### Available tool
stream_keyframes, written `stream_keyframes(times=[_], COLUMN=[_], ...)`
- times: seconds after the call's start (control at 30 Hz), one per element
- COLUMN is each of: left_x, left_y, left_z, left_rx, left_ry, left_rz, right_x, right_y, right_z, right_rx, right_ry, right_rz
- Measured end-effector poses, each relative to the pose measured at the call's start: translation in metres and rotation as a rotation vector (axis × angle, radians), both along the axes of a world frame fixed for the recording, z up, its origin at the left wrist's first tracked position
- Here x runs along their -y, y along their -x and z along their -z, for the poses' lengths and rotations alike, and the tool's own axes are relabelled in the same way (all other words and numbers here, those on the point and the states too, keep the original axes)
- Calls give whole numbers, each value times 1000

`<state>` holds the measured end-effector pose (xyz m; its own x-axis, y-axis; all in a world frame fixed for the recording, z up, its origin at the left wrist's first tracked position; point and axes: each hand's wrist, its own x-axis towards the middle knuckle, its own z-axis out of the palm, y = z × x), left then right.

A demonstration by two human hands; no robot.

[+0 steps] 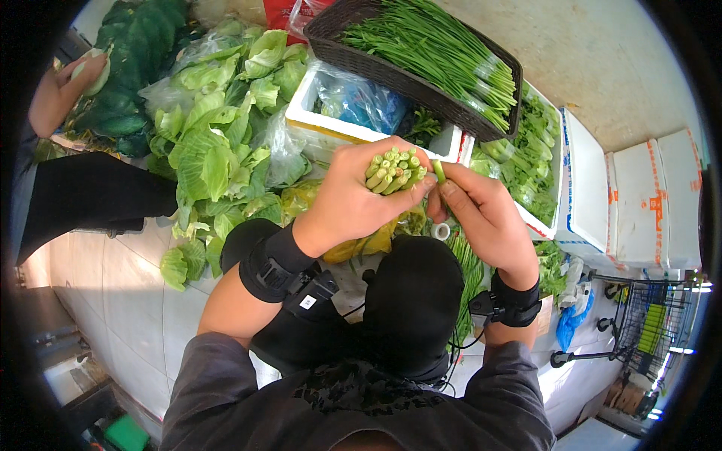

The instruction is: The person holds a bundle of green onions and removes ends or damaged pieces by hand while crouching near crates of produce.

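Observation:
My left hand is wrapped around a bundle of pale green vegetable stems, whose cut ends face up towards me. Close beside it, my right hand pinches one short green stem between thumb and fingers. The rest of the bundle is hidden behind my left hand. Below my hands lies a yellow plastic bag. A roll of white tape sits under my right hand, next to loose long green stalks on the floor.
Ahead, a brown woven basket of garlic chives rests over a white foam box. Cabbage leaves are heaped on the left. Another person's hand holds a pale vegetable there. White boxes and a wire cart stand right.

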<state>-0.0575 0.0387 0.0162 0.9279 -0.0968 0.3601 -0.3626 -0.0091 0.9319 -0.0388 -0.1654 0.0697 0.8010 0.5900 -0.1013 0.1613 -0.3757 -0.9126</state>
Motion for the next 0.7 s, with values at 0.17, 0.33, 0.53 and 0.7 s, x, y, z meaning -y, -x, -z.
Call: stream_keyframes(times=[0.17, 0.33, 0.53, 0.7], left_x=[3, 0, -13, -27], left_y=[0, -9, -19, -30], left_z=[-6, 5, 3, 2], left_rx=[-127, -20, 38, 96], left_ry=[213, 177, 63, 12], left_rz=[110, -48, -212, -247], right_x=[-10, -23, -41, -53], right_y=[-5, -20, -36, -62], right_z=[16, 14, -1, -6], right_rx=[45, 338, 248, 210], right_ry=[-228, -204, -204, -164], right_rz=[159, 144, 111, -24])
